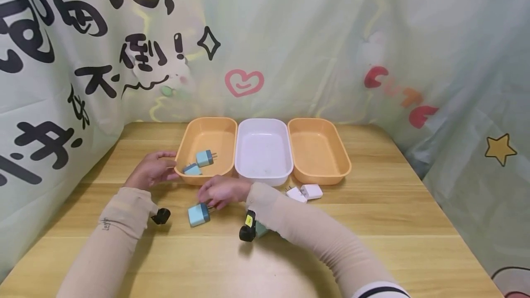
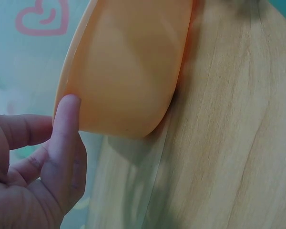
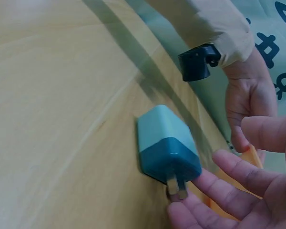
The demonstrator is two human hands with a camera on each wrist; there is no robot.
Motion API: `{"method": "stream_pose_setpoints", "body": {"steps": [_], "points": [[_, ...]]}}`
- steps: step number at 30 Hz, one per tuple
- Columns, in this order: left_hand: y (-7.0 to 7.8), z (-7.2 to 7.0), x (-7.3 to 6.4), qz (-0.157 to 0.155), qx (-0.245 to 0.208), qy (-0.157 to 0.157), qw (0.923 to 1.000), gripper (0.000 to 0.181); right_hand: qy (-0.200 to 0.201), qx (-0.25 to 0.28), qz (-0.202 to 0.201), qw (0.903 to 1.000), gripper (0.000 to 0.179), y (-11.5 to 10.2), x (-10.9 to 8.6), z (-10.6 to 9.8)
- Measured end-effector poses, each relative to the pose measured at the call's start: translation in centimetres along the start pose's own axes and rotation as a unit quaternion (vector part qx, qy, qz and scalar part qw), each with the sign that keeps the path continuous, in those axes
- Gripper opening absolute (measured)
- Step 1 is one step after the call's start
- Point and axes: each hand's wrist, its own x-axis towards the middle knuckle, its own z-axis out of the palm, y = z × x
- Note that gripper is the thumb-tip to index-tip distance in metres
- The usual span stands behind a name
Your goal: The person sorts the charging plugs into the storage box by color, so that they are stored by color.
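On the worktop, to the near side of the left orange tray, lies a blue charger, its prongs pointing right, towards the person's right grip. That grip is released: the thumb stands clear and the fingers spread about the prong end, though whether they touch is hard to tell. For a sure pick-up it would seem best to reach past the metal and take the body by two opposite sides; held by the prongs alone, the smooth block could twist or slip. A slightly raised wrist should help, since a greenish item, mostly hidden, lies beneath the right sleeve and might be nudged, as might the white chargers just beyond it.

The left grip pinches the left rim of the left orange tray, a sound brace provided the squeeze is light enough not to tilt it. Inside, towards the near end, two pale-blue chargers lie close together; low, level handling should leave them undisturbed.
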Motion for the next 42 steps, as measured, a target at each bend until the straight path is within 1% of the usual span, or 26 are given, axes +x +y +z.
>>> {"method": "stream_pose_setpoints", "body": {"steps": [3, 5, 10, 15, 17, 20, 26, 28, 32, 35, 42], "points": [[-0.1, 0.0, -0.1, 0.001, 0.0, 0.0, 1.0, 0.051, 0.0, -0.014, -0.002, 0.9999, 0.014, 0.2, 0.3, 0.3], [-0.1, 0.0, -0.1, 0.001, 0.0, 0.0, 1.0, 0.051, 0.004, -0.024, -0.002, 0.9997, 0.015, 0.3, 0.4, 0.5], [-0.3, 0.1, -0.1, 0.013, -0.01, -0.008, 0.9998, 0.052, 0.012, -0.043, -0.005, 0.999, 0.026, 0.4, 0.5, 0.8], [-0.3, 0.1, -0.1, 0.022, -0.017, -0.016, 0.9995, 0.051, 0.035, -0.108, -0.026, 0.9932, 0.036, 0.1, 0.5, 1.2], [-0.4, 0.1, -0.1, 0.022, -0.018, -0.017, 0.9994, 0.051, 0.038, -0.117, -0.028, 0.992, 0.038, 0.0, 0.5, 1.3], [-0.5, 0.1, -0.1, 0.025, -0.017, -0.016, 0.9994, 0.051, 0.03, -0.104, -0.015, 0.994, 0.037, -0.2, 0.4, 1.3], [-0.4, 0.1, -0.1, 0.023, -0.012, -0.014, 0.9996, 0.051, -0.001, -0.085, 0.006, 0.9964, 0.032, -0.4, 0.3, 0.9], [-0.3, 0.0, -0.1, 0.023, -0.01, -0.012, 0.9996, 0.051, -0.014, -0.061, 0.012, 0.9979, 0.031, -0.4, 0.5, 0.8], [-0.2, 0.1, -0.1, 0.02, -0.011, -0.011, 0.9997, 0.052, -0.036, 0.009, 0.023, 0.9991, 0.03, -0.5, 0.6, 0.6], [-0.1, 0.1, -0.2, 0.014, -0.013, -0.011, 0.9998, 0.053, -0.051, 0.042, 0.021, 0.9976, 0.029, -0.8, 0.6, 0.3], [0.0, 0.1, -0.2, 0.009, -0.009, -0.009, 0.9999, 0.053, -0.083, 0.066, 0.002, 0.9943, 0.027, -1.8, 0.3, -0.7]]}}
